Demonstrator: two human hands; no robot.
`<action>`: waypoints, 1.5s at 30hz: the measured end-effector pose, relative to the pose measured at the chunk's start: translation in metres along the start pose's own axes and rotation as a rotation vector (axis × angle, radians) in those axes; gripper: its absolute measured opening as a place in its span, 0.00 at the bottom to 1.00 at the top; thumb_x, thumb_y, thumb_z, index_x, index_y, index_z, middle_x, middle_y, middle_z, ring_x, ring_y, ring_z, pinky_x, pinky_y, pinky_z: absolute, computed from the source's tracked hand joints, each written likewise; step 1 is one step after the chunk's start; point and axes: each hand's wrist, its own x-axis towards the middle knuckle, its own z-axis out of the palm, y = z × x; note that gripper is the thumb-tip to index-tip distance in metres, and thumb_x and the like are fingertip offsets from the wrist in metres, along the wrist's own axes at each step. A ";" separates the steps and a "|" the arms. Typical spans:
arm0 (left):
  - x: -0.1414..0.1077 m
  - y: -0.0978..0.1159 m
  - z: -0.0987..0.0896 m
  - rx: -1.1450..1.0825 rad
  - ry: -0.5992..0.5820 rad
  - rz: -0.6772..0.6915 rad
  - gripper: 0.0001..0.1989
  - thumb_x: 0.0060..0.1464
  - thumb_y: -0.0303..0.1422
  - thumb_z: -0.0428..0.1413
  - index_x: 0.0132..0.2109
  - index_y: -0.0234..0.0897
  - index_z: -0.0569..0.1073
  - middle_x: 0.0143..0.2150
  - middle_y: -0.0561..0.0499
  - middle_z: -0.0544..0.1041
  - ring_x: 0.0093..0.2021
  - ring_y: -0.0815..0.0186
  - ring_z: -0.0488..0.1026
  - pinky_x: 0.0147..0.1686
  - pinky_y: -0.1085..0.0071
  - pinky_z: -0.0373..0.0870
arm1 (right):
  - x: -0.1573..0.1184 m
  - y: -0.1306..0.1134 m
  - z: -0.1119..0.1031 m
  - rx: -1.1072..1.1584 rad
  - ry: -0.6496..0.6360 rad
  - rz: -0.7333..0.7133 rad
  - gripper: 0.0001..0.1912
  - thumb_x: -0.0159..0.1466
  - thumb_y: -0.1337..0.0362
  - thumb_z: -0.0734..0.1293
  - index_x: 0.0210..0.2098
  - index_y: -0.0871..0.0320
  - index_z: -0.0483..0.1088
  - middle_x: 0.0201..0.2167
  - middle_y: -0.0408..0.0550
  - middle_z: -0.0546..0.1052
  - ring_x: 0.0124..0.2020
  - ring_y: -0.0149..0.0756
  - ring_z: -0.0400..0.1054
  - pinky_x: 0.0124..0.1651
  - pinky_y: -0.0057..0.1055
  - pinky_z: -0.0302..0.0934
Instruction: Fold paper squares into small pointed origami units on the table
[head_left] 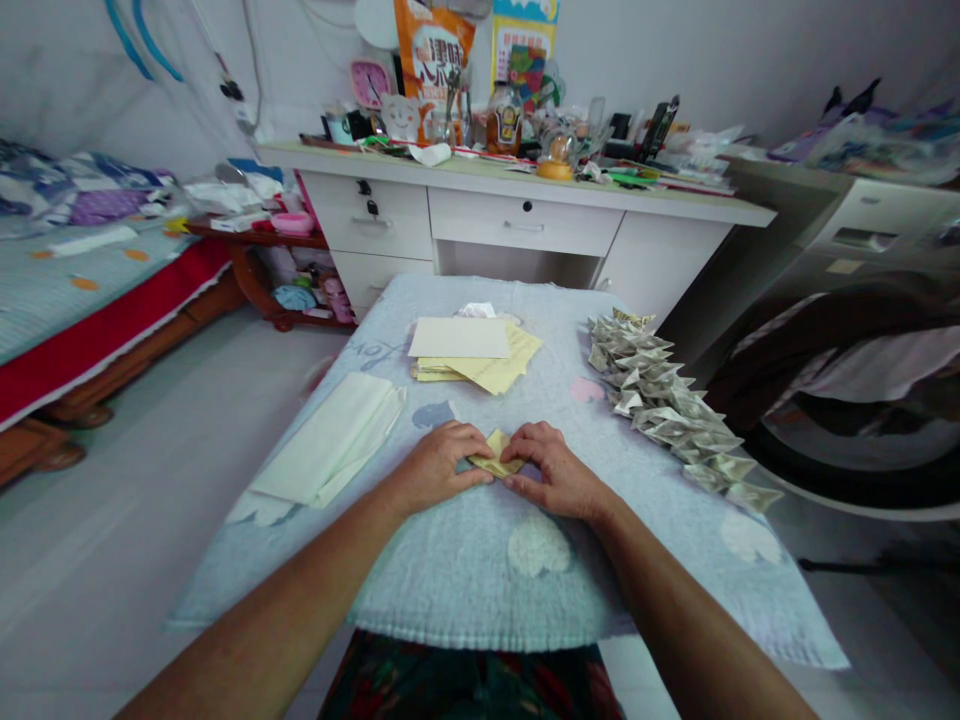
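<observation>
A small folded piece of yellow paper [496, 456] lies on the cloth-covered table [480, 590], between my two hands. My left hand [448, 463] grips its left side, thumb toward me and fingers on top. On the opposite side my right hand [553, 468] pinches the paper the same way, its fingertips covering part of it. Beyond the hands sits a stack of yellow paper sheets [499, 372] with a pale card [459, 338] on top. Folded pale sheets [330, 440] rest to the left. Rows of folded paper pieces with pointed tips [667, 405] stand at the right.
Behind the table stands a white desk [517, 200] crowded with a jar [504, 120], a pink clock [370, 84] and an orange bag [433, 65]. A front-loading washing machine [862, 230] is at the right. A bed [112, 275] and a low wooden shelf [255, 260] are at the left.
</observation>
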 end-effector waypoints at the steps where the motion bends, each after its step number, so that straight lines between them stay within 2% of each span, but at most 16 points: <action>1: 0.000 0.000 0.000 0.001 0.002 -0.001 0.10 0.52 0.35 0.61 0.42 0.39 0.77 0.40 0.49 0.76 0.44 0.62 0.70 0.47 0.65 0.65 | 0.000 0.000 0.000 0.002 -0.001 0.005 0.13 0.62 0.55 0.66 0.42 0.56 0.71 0.40 0.49 0.69 0.43 0.41 0.59 0.48 0.39 0.50; 10: 0.000 -0.001 0.001 -0.005 -0.005 -0.002 0.09 0.52 0.33 0.60 0.42 0.39 0.76 0.40 0.49 0.75 0.44 0.62 0.70 0.47 0.64 0.66 | 0.002 -0.005 -0.002 -0.020 -0.032 0.064 0.12 0.60 0.58 0.67 0.41 0.56 0.70 0.39 0.47 0.68 0.43 0.41 0.58 0.48 0.39 0.50; 17: -0.001 -0.004 0.003 -0.012 0.002 -0.002 0.10 0.51 0.33 0.61 0.42 0.39 0.76 0.40 0.49 0.75 0.44 0.62 0.70 0.47 0.65 0.65 | 0.002 -0.005 0.000 -0.054 -0.039 0.078 0.17 0.57 0.54 0.70 0.41 0.56 0.69 0.38 0.47 0.68 0.42 0.41 0.58 0.47 0.38 0.50; 25: -0.001 -0.001 0.003 0.039 0.007 0.036 0.11 0.53 0.35 0.60 0.44 0.39 0.75 0.41 0.49 0.75 0.44 0.62 0.69 0.46 0.65 0.65 | 0.003 -0.007 0.000 -0.038 0.005 0.059 0.12 0.65 0.55 0.64 0.38 0.56 0.70 0.36 0.47 0.69 0.42 0.39 0.59 0.46 0.37 0.50; 29: -0.001 0.002 0.005 0.106 0.016 0.068 0.07 0.58 0.34 0.55 0.39 0.39 0.76 0.37 0.50 0.75 0.41 0.63 0.69 0.44 0.66 0.64 | 0.004 -0.008 -0.001 -0.033 0.014 0.082 0.12 0.67 0.57 0.60 0.37 0.56 0.71 0.35 0.47 0.70 0.41 0.38 0.59 0.46 0.37 0.50; 32: 0.000 0.002 0.007 0.142 0.041 0.084 0.09 0.61 0.33 0.51 0.36 0.38 0.76 0.34 0.50 0.75 0.38 0.64 0.70 0.41 0.66 0.64 | 0.004 -0.006 -0.001 -0.024 0.033 0.076 0.11 0.64 0.55 0.65 0.39 0.57 0.70 0.36 0.47 0.71 0.41 0.39 0.60 0.46 0.36 0.51; 35: 0.000 0.003 0.008 0.161 0.074 0.071 0.10 0.61 0.33 0.50 0.36 0.36 0.74 0.32 0.49 0.75 0.37 0.64 0.70 0.40 0.67 0.64 | 0.004 -0.001 0.002 -0.048 0.061 0.100 0.10 0.59 0.61 0.70 0.39 0.56 0.70 0.37 0.46 0.70 0.41 0.39 0.59 0.45 0.36 0.51; 39: -0.001 0.004 0.009 0.169 0.089 0.055 0.08 0.60 0.32 0.51 0.35 0.37 0.73 0.32 0.50 0.74 0.36 0.64 0.69 0.39 0.67 0.64 | 0.005 0.004 0.007 -0.067 0.111 0.157 0.03 0.60 0.70 0.67 0.33 0.56 0.71 0.36 0.46 0.70 0.41 0.38 0.59 0.44 0.35 0.51; 45: -0.002 0.004 0.005 0.181 0.081 -0.043 0.03 0.54 0.30 0.56 0.33 0.37 0.74 0.33 0.50 0.72 0.38 0.63 0.67 0.40 0.66 0.64 | 0.007 0.005 0.007 -0.085 0.108 0.199 0.02 0.60 0.67 0.68 0.31 0.57 0.71 0.32 0.46 0.71 0.39 0.37 0.59 0.43 0.35 0.50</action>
